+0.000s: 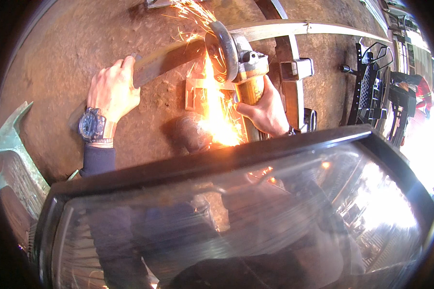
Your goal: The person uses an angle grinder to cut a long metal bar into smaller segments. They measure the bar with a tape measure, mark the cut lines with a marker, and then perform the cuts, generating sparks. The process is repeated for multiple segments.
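My left hand [113, 91], with a watch [90, 124] on its wrist, grips the near left end of a flat metal bar [166, 61]. The bar slants up to the right, and its far end meets the disc of an angle grinder [251, 67]. My right hand [269, 111] is wrapped around the grinder's yellow body, thumb across the near side. A curved guard [225, 50] partly hides the disc. Bright sparks [221, 118] stream down from the contact toward me, and some fly up past the guard. Glare hides the exact contact point.
A clear face shield with a dark frame [212, 160] fills the lower view. Beyond the grinder lie a long pale strip [323, 29] and dark square tubing [294, 72]. A black mesh-panelled metal assembly [369, 89] is at right; a greenish metal piece [21, 154] at left.
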`<state>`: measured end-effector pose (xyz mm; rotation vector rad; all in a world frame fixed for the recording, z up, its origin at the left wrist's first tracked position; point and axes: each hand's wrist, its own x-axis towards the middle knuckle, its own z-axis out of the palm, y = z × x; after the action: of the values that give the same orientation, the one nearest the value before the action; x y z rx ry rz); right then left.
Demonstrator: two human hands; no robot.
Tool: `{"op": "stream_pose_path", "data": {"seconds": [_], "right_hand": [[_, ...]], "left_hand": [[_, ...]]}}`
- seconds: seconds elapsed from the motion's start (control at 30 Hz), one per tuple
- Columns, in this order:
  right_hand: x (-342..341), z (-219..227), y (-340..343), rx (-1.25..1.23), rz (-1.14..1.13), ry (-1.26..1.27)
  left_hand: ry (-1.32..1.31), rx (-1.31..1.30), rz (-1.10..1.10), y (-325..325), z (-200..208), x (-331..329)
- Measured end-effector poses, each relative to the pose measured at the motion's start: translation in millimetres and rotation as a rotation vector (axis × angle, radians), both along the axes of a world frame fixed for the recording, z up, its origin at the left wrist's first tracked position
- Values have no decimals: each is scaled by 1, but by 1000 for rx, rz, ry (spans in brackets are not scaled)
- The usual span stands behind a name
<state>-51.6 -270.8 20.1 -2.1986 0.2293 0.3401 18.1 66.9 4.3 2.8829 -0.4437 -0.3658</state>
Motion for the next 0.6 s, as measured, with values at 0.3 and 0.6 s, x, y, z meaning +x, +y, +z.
{"op": "stream_pose_path", "data": {"seconds": [0.3, 0.6], "right_hand": [[-1, -1, -1, 44, -9, -42], [5, -4, 0, 27, 21, -19]], "left_hand": [[-19, -34, -20, -2, -2, 1], [-55, -28, -22, 2, 1, -4]]}}
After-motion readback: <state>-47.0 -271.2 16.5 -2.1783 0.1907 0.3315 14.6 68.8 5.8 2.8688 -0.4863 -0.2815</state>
